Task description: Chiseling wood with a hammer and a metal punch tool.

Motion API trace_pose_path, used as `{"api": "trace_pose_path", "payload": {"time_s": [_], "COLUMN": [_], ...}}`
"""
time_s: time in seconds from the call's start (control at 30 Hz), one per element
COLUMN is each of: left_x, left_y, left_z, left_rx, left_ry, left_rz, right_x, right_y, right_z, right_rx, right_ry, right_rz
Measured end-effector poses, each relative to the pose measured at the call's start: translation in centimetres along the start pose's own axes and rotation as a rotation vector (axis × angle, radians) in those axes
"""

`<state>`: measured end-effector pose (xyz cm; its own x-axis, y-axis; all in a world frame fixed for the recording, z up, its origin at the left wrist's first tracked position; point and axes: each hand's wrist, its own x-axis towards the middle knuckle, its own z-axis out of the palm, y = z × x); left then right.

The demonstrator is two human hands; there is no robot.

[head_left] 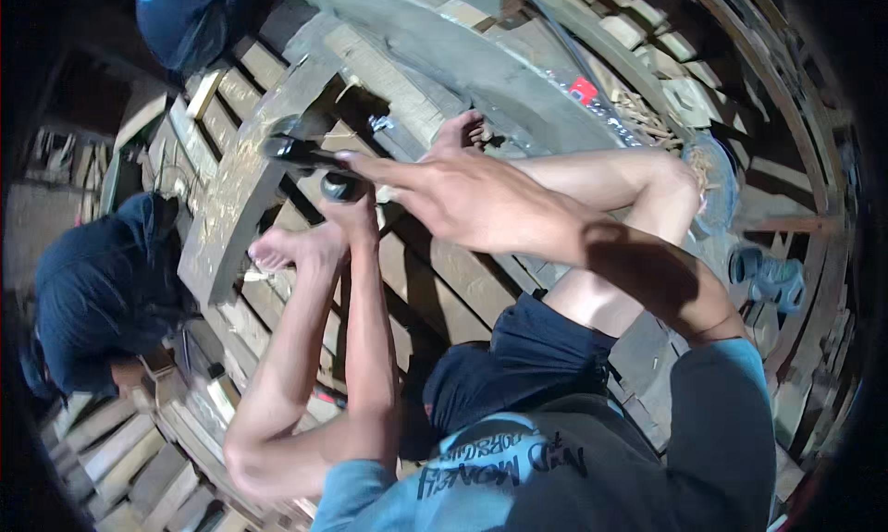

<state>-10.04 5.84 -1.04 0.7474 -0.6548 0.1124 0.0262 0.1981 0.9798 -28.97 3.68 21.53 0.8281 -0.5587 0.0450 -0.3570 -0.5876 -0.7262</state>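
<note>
While the right hand (pixel 435 194) closes around a blurred, dark hammer-like tool (pixel 292 151) near the round-ended handle (pixel 342 187) wrapped by the left hand (pixel 359 219), a glancing blow could catch those left fingers or skid toward the bare foot (pixel 303 245) beside them.

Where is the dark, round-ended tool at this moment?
In the head view, the dark, round-ended tool is left of centre, in the person's left hand, with the right hand close on its right.
</note>
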Motion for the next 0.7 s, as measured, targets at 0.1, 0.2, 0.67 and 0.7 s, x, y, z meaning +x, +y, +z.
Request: {"api": "trace_pose_path", "payload": {"time_s": [0.1, 0.2, 0.67, 0.7], "left_x": [-1.0, 1.1, -4.0, -1.3], "left_y": [1.0, -0.5, 8.5, 5.1], "left_z": [-0.1, -1.1, 6.7, 1.6], "left_rx": [0.100, 0.093, 0.345, 0.077], "left_ry": [-0.077, -0.101, 0.175, -0.217], "left_rz": [0.147, 0.127, 0.090, 0.005], "right_x": [0.5, -0.4, -0.6, -0.7], "right_y": [-1.1, -0.4, -0.8, -0.9], "right_z": [0.2, 0.3, -0.5, 0.2], "right_rx": [0.148, 0.031, 0.249, 0.266], "right_ry": [0.313, 0.104, 0.176, 0.319], "right_rz": [-0.182, -0.022, -0.075, -0.187]}}
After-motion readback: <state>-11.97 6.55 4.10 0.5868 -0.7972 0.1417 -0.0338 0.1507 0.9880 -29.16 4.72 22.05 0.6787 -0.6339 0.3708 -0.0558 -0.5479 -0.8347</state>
